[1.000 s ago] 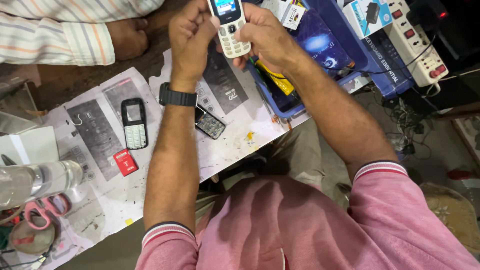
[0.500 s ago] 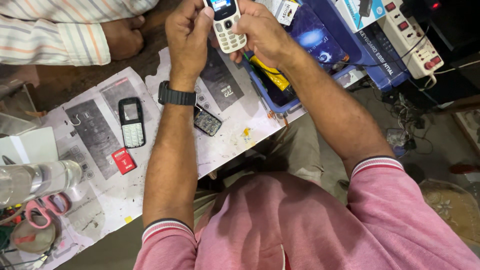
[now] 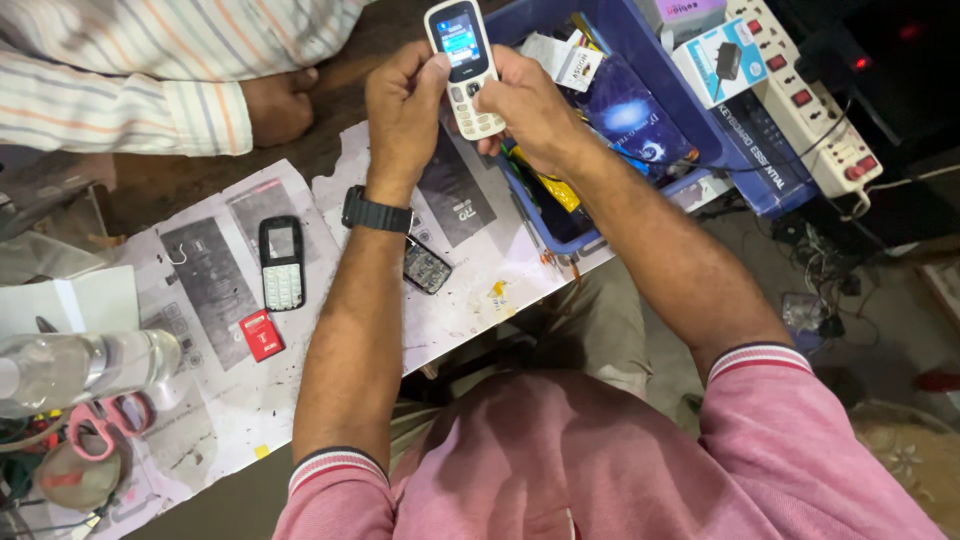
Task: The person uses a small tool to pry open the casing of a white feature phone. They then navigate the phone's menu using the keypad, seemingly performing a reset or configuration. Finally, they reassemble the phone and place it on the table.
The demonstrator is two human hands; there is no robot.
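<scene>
1. Left hand (image 3: 403, 110): fingers curled shut around the left edge of the white keypad phone (image 3: 465, 65), thumb lying on the front near the keys. Black wristwatch (image 3: 377, 213) on that wrist.
2. Right hand (image 3: 527, 108): fingers wrapped behind the phone's right side, thumb pressed to the keypad edge. Closed grip, same phone.
3. White keypad phone: held up at 12 o'clock in the view, above the worktable, screen lit blue, tilted slightly left. Clear of the table surface.
4. Black keypad phone (image 3: 281, 263): lies face-up on the printed paper sheet (image 3: 215, 400), at 9 o'clock from the left forearm, well apart from both hands.
5. Small red card-like piece (image 3: 261, 335): on the paper, just beside the black phone, at its 6 o'clock.
6. Dark phone part (image 3: 427, 266): on the paper, partly hidden under the left forearm; can't tell what part it is.
7. Blue bin (image 3: 640, 60): at 3 o'clock from the right hand, holds packets and small boxes.
8. White power strip (image 3: 810, 100): at 3 o'clock from the bin, red switches.
9. Clear plastic bottle (image 3: 80, 365) and pink-handled scissors (image 3: 100, 425): far left edge, 8 o'clock.
10. Another person's hand (image 3: 280, 105) in a striped sleeve rests at 10 o'clock, touching nothing in play.
</scene>
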